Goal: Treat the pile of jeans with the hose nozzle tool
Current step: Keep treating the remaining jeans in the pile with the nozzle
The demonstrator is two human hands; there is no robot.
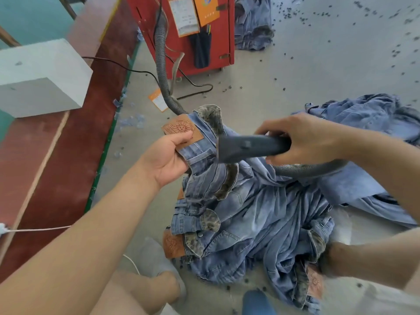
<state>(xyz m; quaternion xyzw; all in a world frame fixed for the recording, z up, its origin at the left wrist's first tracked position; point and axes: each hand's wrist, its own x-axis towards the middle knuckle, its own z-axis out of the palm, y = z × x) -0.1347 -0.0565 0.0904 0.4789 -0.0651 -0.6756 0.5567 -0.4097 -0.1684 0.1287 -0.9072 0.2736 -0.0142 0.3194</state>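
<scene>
A pile of light blue jeans (256, 223) lies on the grey floor in front of me. My left hand (169, 159) grips the waistband of the top pair, thumb on its brown leather patch (181, 130), and holds it lifted. My right hand (302, 138) is wrapped round the dark hose nozzle (247, 146), whose wide mouth points left at the raised waistband. A grey ribbed hose (309, 169) runs from the nozzle under my right hand, and another stretch of it (162, 71) climbs to a red machine (211, 48).
A second heap of jeans (363, 119) lies at the right, a further one (253, 26) beside the red machine. Dark specks litter the floor. A white block (43, 76) sits on a red ledge at left. A black cable (193, 84) loops on the floor. My knees are at the bottom.
</scene>
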